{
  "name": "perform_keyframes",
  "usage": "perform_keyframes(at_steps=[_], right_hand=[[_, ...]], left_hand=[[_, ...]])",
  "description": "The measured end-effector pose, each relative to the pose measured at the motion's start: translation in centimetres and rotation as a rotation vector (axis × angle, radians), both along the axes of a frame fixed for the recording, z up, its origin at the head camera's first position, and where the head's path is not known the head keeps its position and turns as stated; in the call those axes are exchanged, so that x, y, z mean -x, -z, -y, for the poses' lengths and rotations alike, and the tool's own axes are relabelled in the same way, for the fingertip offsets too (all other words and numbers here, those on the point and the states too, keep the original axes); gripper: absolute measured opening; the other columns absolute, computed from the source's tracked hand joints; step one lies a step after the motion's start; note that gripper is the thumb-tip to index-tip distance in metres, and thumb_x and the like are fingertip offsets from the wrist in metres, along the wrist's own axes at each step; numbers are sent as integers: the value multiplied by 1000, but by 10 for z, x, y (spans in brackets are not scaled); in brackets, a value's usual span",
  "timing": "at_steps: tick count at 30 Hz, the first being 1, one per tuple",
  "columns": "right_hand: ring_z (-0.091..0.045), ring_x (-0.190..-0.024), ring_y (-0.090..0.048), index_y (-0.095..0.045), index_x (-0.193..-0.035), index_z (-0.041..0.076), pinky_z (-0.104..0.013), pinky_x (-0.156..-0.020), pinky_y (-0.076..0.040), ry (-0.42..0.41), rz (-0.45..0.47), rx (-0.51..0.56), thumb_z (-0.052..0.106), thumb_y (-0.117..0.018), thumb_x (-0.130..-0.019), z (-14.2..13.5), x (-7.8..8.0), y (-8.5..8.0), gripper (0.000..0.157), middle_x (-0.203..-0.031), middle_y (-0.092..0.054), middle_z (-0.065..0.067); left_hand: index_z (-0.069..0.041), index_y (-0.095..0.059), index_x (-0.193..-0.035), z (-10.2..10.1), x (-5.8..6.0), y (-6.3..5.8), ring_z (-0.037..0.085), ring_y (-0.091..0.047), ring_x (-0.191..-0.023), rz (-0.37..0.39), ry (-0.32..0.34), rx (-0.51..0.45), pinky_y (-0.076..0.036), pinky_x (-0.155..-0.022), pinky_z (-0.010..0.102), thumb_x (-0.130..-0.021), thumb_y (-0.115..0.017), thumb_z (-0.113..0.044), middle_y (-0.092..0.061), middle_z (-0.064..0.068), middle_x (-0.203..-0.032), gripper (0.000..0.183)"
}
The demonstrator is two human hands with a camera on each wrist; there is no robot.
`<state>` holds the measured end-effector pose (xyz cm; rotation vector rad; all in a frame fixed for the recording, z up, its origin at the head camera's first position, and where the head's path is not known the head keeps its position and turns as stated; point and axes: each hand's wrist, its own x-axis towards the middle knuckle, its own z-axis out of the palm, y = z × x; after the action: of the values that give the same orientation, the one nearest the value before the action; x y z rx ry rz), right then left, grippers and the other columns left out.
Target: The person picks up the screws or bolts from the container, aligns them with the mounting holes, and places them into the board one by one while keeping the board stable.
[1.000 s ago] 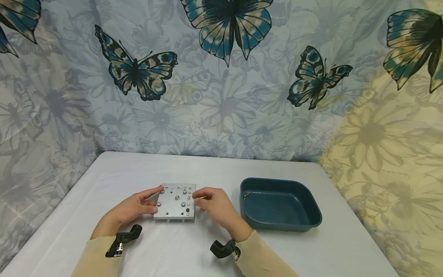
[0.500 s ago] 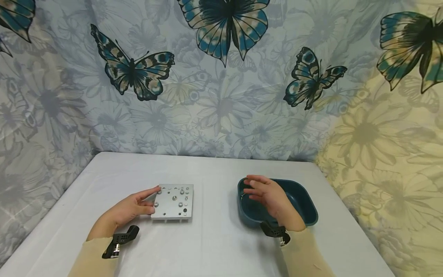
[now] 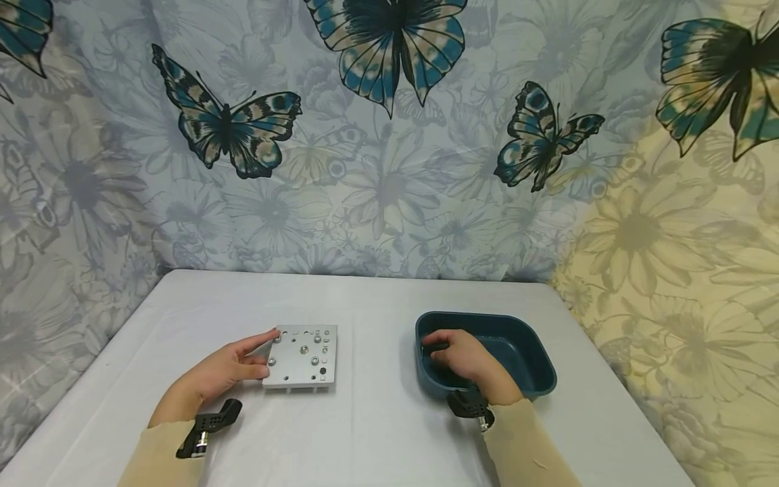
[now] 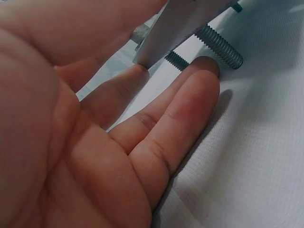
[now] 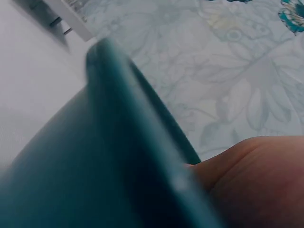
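A silver metal plate (image 3: 295,367) with holes and several bolt heads on top stands raised on its bolts. My left hand (image 3: 213,372) holds it by the left edge, index finger at the far corner and thumb at the near one. In the left wrist view, threaded bolts (image 4: 221,47) stick out beneath the plate (image 4: 183,28) beside the fingertips. My right hand (image 3: 471,362) reaches down inside the dark teal bin (image 3: 529,355), near its left wall. The bin's wall (image 5: 133,142) hides the right fingertips in the right wrist view, so I cannot tell if they hold anything.
A white cloth (image 3: 365,433) covers the table, and the bin stands on its right side. Behind the table hangs a curtain (image 3: 389,203) printed with flowers and butterflies. Each wrist carries a black camera mount (image 3: 209,426).
My right hand has left the plate's right edge, moved right over the bin and lowered into it. The left hand stays at the plate. The view has shifted slightly.
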<state>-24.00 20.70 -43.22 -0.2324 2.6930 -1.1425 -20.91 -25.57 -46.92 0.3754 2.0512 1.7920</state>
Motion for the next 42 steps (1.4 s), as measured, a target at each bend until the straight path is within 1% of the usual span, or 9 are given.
perform_keyframes(at_steps=[5, 9, 13, 19, 23, 27, 31, 36, 42], right_hand=[[-19, -92, -56, -75, -113, 13, -39, -82, -47, -61, -36, -57, -2, -66, -85, 1, 1, 2, 33, -117, -65, -5], [-17, -93, -59, -73, -116, 8, -40, -85, -48, -123, -69, -93, -5, -65, -85, 1, 2, 4, 34, -116, -66, -6], [-22, -100, -61, -73, -116, 6, -44, -89, -48, -179, -114, -136, -6, -64, -86, 2, 2, 7, 33, -116, -67, -7], [-31, -113, -59, -73, -114, 5, -49, -96, -44, -216, -171, -232, -6, -67, -87, 3, 1, 9, 30, -115, -68, -8], [-31, -109, -60, -73, -113, 4, -48, -93, -46, -235, -208, -281, -3, -73, -82, 5, 1, 10, 32, -112, -68, -8], [-27, -99, -63, -75, -108, 5, -46, -87, -49, -237, -255, -338, -1, -77, -79, 8, 3, 9, 30, -103, -69, -5], [-23, -89, -63, -76, -103, 7, -43, -81, -50, -223, -281, -389, 3, -80, -78, 11, 3, 9, 25, -95, -68, -2], [-25, -90, -65, -76, -97, 8, -43, -82, -51, -213, -297, -439, 5, -82, -79, 14, 2, 8, 19, -92, -68, -2], [-25, -84, -63, -75, -90, 9, -43, -78, -51, -269, -315, -486, 4, -78, -83, 17, 1, 4, 9, -88, -63, -1]], left_hand=[[-4, -25, -158, -1, 0, 0, 24, -61, -115, 2, 1, -2, -49, -88, 28, -91, -74, -12, -53, 29, -137, 83], [-4, -25, -158, -1, 0, 0, 24, -61, -116, 5, 7, -7, -49, -89, 28, -91, -74, -12, -48, 30, -141, 83], [-3, -24, -158, 0, -1, 0, 24, -61, -115, 4, 10, -11, -49, -89, 28, -92, -73, -12, -50, 30, -139, 83], [-2, -24, -158, 0, -1, 3, 22, -62, -113, -1, 15, -5, -48, -89, 27, -92, -73, -11, -56, 28, -134, 83], [-2, -25, -157, 0, -1, 2, 22, -62, -113, -12, 14, -3, -49, -88, 27, -91, -74, -12, -54, 28, -135, 83], [-2, -24, -158, 0, 0, 1, 21, -62, -113, -13, 15, 0, -48, -89, 27, -92, -73, -12, -56, 28, -134, 83], [-3, -25, -158, 0, 0, 0, 21, -61, -114, -11, 18, 5, -48, -89, 26, -92, -73, -12, -56, 26, -134, 82], [-3, -25, -158, 0, 0, 0, 21, -61, -114, -14, 11, 14, -48, -89, 27, -92, -74, -13, -53, 28, -136, 82], [-3, -25, -158, 0, -1, -1, 22, -61, -115, -7, 10, 8, -49, -89, 28, -92, -74, -13, -48, 31, -141, 83]])
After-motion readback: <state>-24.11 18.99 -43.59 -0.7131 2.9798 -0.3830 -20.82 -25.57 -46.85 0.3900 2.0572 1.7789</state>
